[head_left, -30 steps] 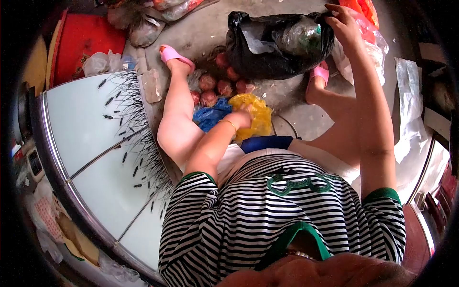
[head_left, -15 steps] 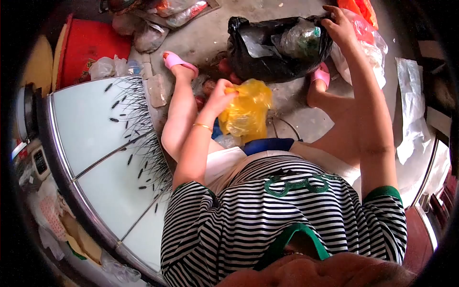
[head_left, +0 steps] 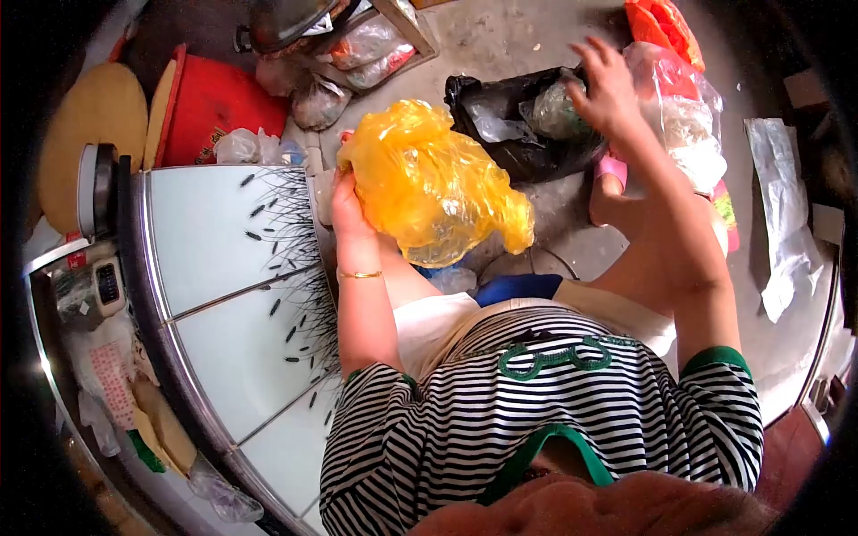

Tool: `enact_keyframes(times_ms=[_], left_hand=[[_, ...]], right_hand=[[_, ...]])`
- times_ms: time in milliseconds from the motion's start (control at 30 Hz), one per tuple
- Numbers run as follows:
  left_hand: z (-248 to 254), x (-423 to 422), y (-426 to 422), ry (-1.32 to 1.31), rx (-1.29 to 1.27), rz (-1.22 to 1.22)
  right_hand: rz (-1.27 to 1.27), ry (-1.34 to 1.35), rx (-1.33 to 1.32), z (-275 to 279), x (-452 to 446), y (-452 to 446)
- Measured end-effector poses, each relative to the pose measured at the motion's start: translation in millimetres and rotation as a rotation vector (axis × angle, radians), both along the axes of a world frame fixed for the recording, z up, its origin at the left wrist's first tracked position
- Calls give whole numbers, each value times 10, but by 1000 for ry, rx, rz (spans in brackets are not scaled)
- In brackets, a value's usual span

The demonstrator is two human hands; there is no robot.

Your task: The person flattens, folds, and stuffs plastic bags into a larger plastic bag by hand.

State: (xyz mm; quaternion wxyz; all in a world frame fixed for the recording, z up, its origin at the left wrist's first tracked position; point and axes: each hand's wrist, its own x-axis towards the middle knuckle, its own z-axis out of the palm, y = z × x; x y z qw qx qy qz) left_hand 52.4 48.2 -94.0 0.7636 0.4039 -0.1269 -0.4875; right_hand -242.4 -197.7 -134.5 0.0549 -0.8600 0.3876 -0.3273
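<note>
My left hand (head_left: 351, 207) is raised near the cabinet, closed around one side of a crumpled yellow plastic bag (head_left: 420, 179). The bag spreads out in front of my knees and hides part of the floor behind it. My right hand (head_left: 608, 94) hovers by the right end of a black plastic bag (head_left: 500, 156), its fingers apart and nothing in them. That black bag lies with its mouth open on the floor; a clear plastic bundle (head_left: 554, 112) with something greenish shows inside.
Clear and red plastic bags (head_left: 679, 116) lie at the right, below an orange bag (head_left: 666, 36). A silvery sheet (head_left: 782, 205) is farther right. To the left stands a glass-panelled cabinet (head_left: 223, 223), with a red box (head_left: 223, 103) behind it.
My left hand has lifted the yellow bag up from between my knees, and the bag is more spread out. My right hand has come off the black bag's edge. The view has shifted slightly.
</note>
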Motion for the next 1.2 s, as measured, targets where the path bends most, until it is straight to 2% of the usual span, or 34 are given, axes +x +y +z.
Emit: enact_keyframes(times_ms=[67, 100, 133, 167, 200, 233, 267, 333, 367, 433, 467, 533, 567, 600, 633, 667, 733, 800, 867, 933, 967, 1000, 1067, 1100, 1133, 1167, 1200], left_hand=[[257, -171, -78, -11, -33, -35], [323, -246, -116, -14, -50, -53], [303, -274, -175, -28, -68, -25], [252, -291, -251, -40, -86, 2], [188, -321, -325, -50, -103, 30], [195, -453, -424, -213, -104, 57], [203, -673, -443, -403, 34, 155], [-101, -749, -473, -966, 144, -35], [-185, -821, -504, -1183, 58, -74], [-38, -1037, -581, -1606, -121, -149], [-57, -989, -622, -1572, -110, -84], [-81, -772, -806, -1500, -90, 49], [-44, -643, -899, -1469, 25, 135], [-117, -517, -1040, -1526, 165, 233], [-165, -438, -1224, -1604, 208, 218], [-212, -375, -1383, -1680, 254, 200], [-328, -492, -1637, -1786, 688, -39], [-522, -543, -1859, -1719, 854, -213], [-842, -399, -2029, -1645, 878, -286], [-1089, -246, -2083, -1381, 755, -111], [-1171, -196, -2081, -1250, 696, -29], [-960, -259, -2005, -839, 587, -24], [-1038, -166, -1940, -481, 463, -147], [-978, -194, -1894, -428, 390, -195], [-848, -259, -1847, -374, 318, -242], [-727, -336, -1824, -350, 365, -267], [-754, -338, -1803, -364, 324, -322]], right_hand=[[305, -172, 167, 213, 177, 336], [548, -280, 585, 390, 247, 520], [668, -540, 990, 261, 391, 721], [717, -627, 1334, 182, 476, 886], [708, -918, 1825, 254, 518, 1110], [735, -1024, 2023, 322, 530, 1208], [762, -1129, 2219, 369, 545, 1239], [652, -1261, 2063, 321, 628, 1256], [597, -1320, 1983, 285, 651, 1252], [586, -1195, 1836, 194, 593, 1062], [582, -1130, 1762, 160, 559, 951], [391, -1179, 1558, 300, 475, 689], [282, -1261, 1566, 141, 476, 420], [233, -1300, 1384, 275, 450, 267], [326, -1335, 1292, 320, 427, 82], [283, -1407, 1234, 361, 441, -57], [321, -1488, 1108, 440, 509, -255], [268, -1536, 1143, 290, 694, -475], [196, -1493, 1196, 127, 884, -501], [87, -1277, 1242, -81, 1031, -353], [182, -1117, 1275, -492, 1037, -393], [279, -955, 1303, -980, 1055, -406], [353, -467, 1117, -1516, 1160, -216], [451, -811, 1475, -1597, 1306, -109], [367, -901, 1661, -1652, 1365, -6], [255, -1007, 1834, -1712, 1424, 96], [321, -855, 1700, -1691, 1450, 133]])
